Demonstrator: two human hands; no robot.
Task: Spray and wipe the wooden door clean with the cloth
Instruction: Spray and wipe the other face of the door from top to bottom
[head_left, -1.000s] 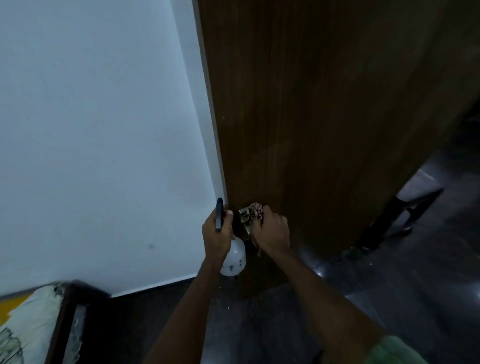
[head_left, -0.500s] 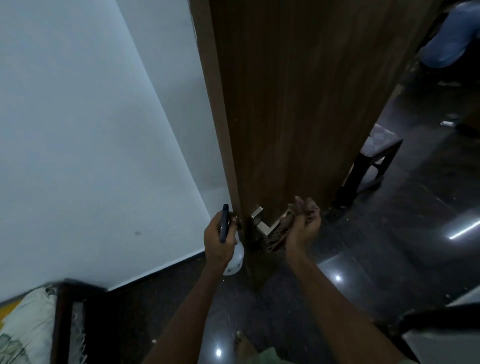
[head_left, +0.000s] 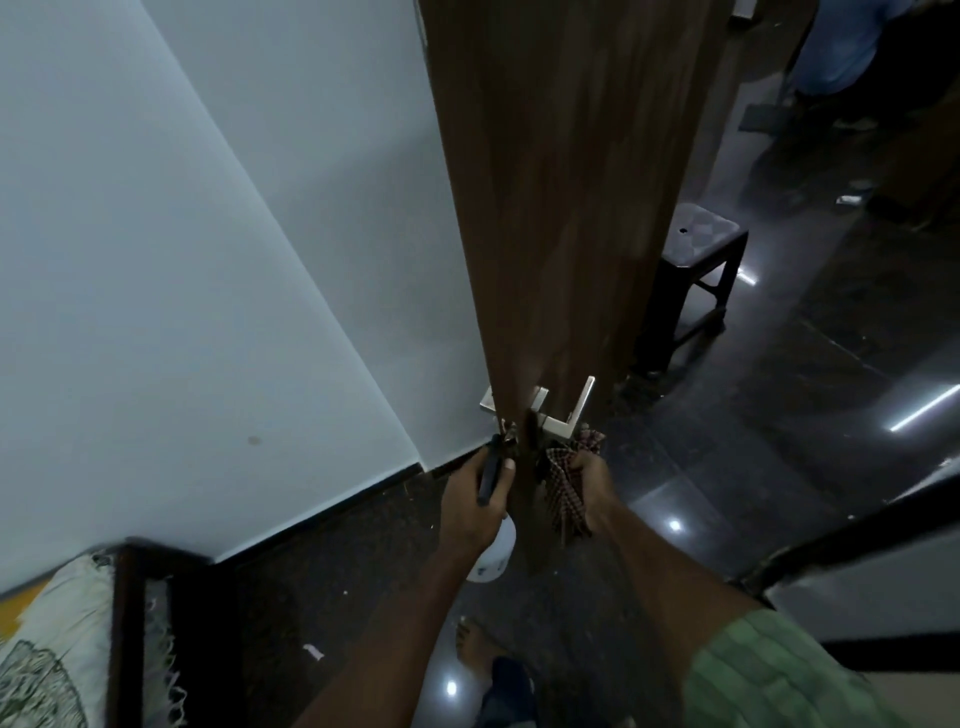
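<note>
One wooden door (head_left: 550, 208) stands edge-on between white wall (head_left: 182, 260) and dark floor (head_left: 805, 441).

Door (head_left: 545, 208) between hands, stool (head_left: 701, 244) behind

a pale white wall (head_left: 197, 270) runs down the left to a dark skirting and a glossy dark stone floor (head_left: 810, 415) with bright light streaks. a dark stool (head_left: 701, 249) stands on the floor at right; a patterned cushion (head_left: 47, 649) sits bottom left.
</note>
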